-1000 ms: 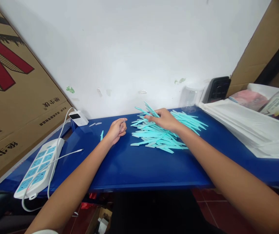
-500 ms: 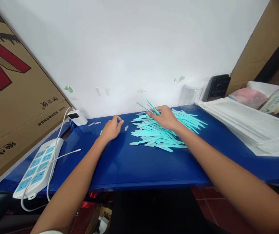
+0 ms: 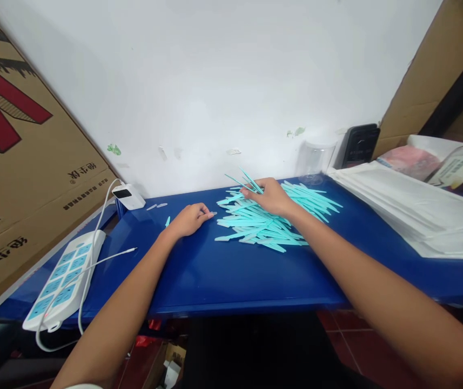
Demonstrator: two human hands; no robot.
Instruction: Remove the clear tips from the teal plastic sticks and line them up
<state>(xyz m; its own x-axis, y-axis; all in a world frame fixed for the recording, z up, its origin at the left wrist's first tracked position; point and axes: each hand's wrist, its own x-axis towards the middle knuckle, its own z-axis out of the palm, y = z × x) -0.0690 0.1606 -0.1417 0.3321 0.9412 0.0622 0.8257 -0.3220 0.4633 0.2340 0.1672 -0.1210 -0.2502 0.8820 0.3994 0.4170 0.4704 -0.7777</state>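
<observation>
On the blue table (image 3: 231, 281) lies a heaped pile of turquoise eyebrow razors (image 3: 267, 229), thin sticks with pale, translucent ends. Over the far side of this heap, my right hand (image 3: 270, 197) is closed round a few razors (image 3: 250, 181) that point up and to the left. Left of the pile, my left hand (image 3: 192, 220) pinches a small clear cap (image 3: 214, 213) between thumb and fingers, close to the tabletop. Loose clear caps (image 3: 160, 205) lie farther left, and a short turquoise piece (image 3: 167, 221) shows just beyond my left wrist.
A white power strip (image 3: 67, 278) with a cable and a small white device (image 3: 129, 195) are at the left. To the right are stacked white sheets or bags (image 3: 413, 210), a clear container (image 3: 316, 159), a black object (image 3: 361, 145) and a bottle (image 3: 462, 165). A white wall (image 3: 223, 92) stands behind.
My left hand has moved slightly right and down, and its fingers have closed on the clear cap that lay on the table. My right hand keeps its razors almost in place.
</observation>
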